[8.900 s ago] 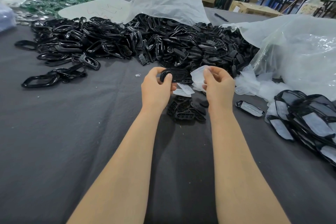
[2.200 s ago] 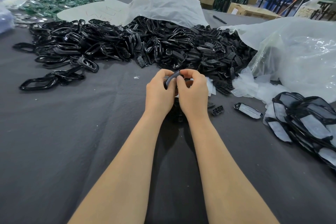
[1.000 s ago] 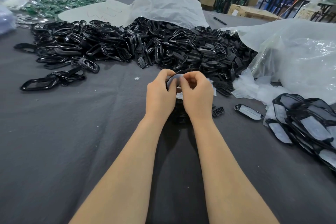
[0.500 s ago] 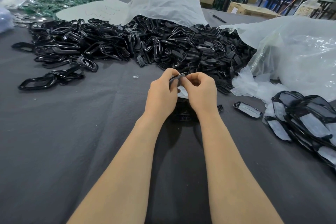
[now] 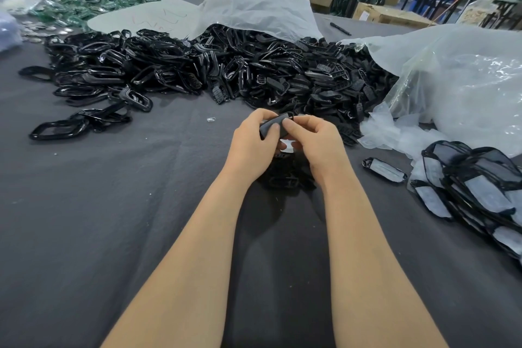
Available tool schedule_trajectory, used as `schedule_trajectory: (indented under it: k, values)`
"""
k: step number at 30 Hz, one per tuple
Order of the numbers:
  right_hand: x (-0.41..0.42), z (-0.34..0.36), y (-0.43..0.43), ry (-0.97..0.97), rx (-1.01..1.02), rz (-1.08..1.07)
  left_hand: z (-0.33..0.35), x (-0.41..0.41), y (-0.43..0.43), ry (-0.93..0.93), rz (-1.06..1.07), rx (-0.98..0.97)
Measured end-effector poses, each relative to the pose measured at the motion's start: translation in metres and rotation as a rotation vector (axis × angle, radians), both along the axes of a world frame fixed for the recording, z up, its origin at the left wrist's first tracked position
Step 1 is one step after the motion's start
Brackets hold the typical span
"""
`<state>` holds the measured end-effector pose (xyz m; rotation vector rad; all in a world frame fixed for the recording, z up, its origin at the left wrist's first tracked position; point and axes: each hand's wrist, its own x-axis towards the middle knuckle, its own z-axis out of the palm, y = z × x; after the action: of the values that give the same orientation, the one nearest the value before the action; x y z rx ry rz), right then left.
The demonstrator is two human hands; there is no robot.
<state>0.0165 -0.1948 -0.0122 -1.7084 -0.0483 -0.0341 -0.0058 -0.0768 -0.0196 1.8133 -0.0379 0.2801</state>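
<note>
My left hand [image 5: 251,147] and my right hand [image 5: 319,144] meet over the middle of the table, both gripping one small black plastic frame [image 5: 271,126] with a grey film across its face. Both thumbs press on that face. A bit of white backing paper [image 5: 286,145] shows between my hands. Beneath my hands lies a small cluster of black inserts [image 5: 285,178], partly hidden by my wrists.
A big heap of black plastic frames [image 5: 197,68] spreads across the dark table cloth [image 5: 113,206]. White plastic bags [image 5: 457,87] lie behind and right. Film-covered frames [image 5: 480,186] pile at the right, one single [image 5: 384,169] beside them. Green parts [image 5: 84,5] and a pen [image 5: 340,29] lie far back.
The white film held apart in my right hand earlier now lies on the frame. My hands came together and my thumbs keep shifting over its face; in the last half second little moved.
</note>
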Motion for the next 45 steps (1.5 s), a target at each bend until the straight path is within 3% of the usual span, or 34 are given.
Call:
schedule_trajectory:
  k: [13, 21, 29, 36, 45]
  values:
    - [0.001, -0.001, -0.003, 0.051, 0.075, 0.043, 0.002, -0.002, -0.001, 0.017, -0.019, -0.075]
    - [-0.003, 0.001, 0.007, -0.086, -0.035, -0.048, 0.000, 0.000, 0.000, 0.018, 0.017, -0.063]
    - [-0.004, 0.002, 0.006, 0.043, 0.052, -0.008, -0.002, 0.002, -0.001, 0.023, 0.034, -0.091]
    - [-0.002, 0.001, 0.008, 0.007, -0.064, -0.038, -0.004, 0.003, 0.000, 0.039, 0.031, -0.069]
    - [-0.001, 0.001, 0.012, -0.012, -0.071, -0.076, -0.003, 0.003, -0.002, 0.040, 0.039, -0.056]
